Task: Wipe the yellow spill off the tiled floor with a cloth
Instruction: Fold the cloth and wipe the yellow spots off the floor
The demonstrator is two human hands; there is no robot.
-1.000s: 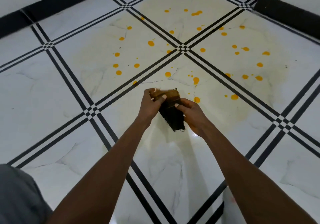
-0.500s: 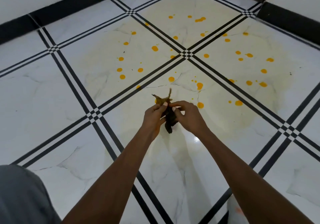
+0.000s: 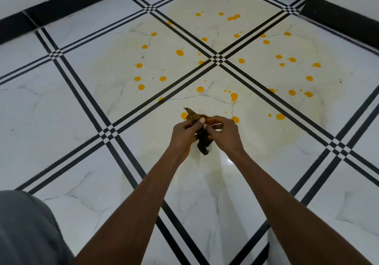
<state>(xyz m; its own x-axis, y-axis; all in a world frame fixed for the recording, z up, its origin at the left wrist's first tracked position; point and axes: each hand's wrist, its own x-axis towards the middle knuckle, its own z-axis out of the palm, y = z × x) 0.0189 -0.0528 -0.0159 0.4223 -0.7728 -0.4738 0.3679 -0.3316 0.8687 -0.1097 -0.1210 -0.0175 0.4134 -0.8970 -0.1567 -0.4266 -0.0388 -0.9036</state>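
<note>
A dark, yellow-stained cloth point(image 3: 202, 139) is bunched between my two hands above the white tiled floor point(image 3: 61, 111). My left hand point(image 3: 183, 134) pinches its upper end, where a stained corner sticks out to the upper left. My right hand point(image 3: 224, 134) grips it from the right, and a dark tail hangs below. The yellow spill point(image 3: 233, 96) lies as several orange-yellow drops on a pale yellowish film that spreads over the tiles ahead of my hands. The nearest drops sit just beyond my fingers.
Black stripe lines point(image 3: 106, 133) cross the floor diagonally. A black skirting point(image 3: 61, 4) runs along the far left wall and another point(image 3: 338, 16) along the far right wall. My grey-clad knee point(image 3: 24, 227) fills the lower left corner.
The cloth was held as a flat folded piece; my hands came together and crumpled it into a narrow bunch. The view has shifted slightly toward the spill.
</note>
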